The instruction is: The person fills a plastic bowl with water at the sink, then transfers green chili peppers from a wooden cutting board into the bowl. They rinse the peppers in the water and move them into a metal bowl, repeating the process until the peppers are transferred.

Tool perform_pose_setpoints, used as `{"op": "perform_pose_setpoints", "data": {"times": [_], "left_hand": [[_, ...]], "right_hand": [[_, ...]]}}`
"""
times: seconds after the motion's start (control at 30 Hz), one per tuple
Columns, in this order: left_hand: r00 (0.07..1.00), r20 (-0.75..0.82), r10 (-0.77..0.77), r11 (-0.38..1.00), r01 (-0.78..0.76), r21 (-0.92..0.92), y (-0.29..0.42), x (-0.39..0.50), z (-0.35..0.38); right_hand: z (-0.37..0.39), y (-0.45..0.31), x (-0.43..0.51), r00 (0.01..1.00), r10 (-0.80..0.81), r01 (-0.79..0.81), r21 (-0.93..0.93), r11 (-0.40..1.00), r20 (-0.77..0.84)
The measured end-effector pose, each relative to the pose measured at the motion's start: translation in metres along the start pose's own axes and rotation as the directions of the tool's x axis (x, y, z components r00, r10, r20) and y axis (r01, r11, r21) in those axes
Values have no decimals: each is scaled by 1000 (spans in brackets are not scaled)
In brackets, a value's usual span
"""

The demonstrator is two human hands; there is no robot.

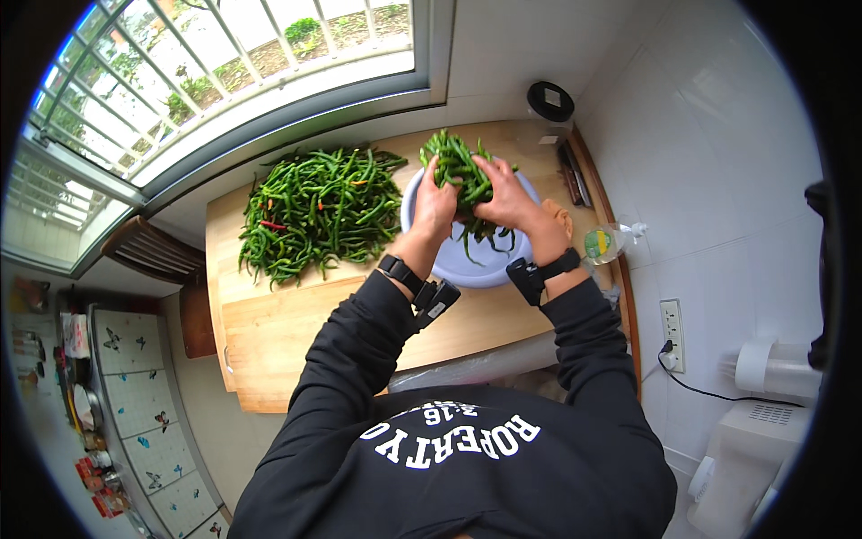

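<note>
A bunch of green chili peppers [465, 165] is held between my two hands above a pale plastic basin [465, 269]. My left hand [436, 201] grips the bunch from its left side, and my right hand [506, 195] clasps it from the right. Some peppers hang down below my fingers, over the basin; whether these touch its bottom I cannot tell. Left of the basin, a large heap of green chili peppers [316, 209] with a few red and orange ones lies on the wooden table [289, 330].
Beyond the basin stands a jar with a black lid [551, 101]. Knives [572, 178] lie along the table's right edge, near an orange cloth-like item [560, 217] and a clear bottle [603, 244]. A wooden chair [158, 252] stands at the left; a barred window [256, 60] is behind the table.
</note>
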State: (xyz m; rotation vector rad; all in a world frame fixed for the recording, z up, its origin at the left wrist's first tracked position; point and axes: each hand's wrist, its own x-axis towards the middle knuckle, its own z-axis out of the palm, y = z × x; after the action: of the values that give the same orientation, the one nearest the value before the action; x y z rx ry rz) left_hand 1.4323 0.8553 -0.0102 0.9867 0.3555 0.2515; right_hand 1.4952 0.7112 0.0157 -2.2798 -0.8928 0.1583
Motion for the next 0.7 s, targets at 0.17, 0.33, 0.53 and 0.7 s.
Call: {"op": "perform_pose_setpoints", "data": {"times": [0.17, 0.33, 0.53, 0.7], "left_hand": [[955, 70, -288, 952, 278, 127, -72, 12, -37], [955, -170, -241, 411, 259, 874, -83, 12, -56], [939, 187, -287, -246, -261, 933, -57, 0, -24], [886, 216, -410, -363, -375, 853, -79, 6, -30]], "right_hand": [[51, 75, -20, 990, 68, -54, -117, 992, 121], [40, 69, -35, 919, 259, -147, -352, 924, 296], [46, 62, -26, 863, 283, -14, -541, 841, 419], [66, 77, -14, 790, 309, 27, -535, 845, 529]]}}
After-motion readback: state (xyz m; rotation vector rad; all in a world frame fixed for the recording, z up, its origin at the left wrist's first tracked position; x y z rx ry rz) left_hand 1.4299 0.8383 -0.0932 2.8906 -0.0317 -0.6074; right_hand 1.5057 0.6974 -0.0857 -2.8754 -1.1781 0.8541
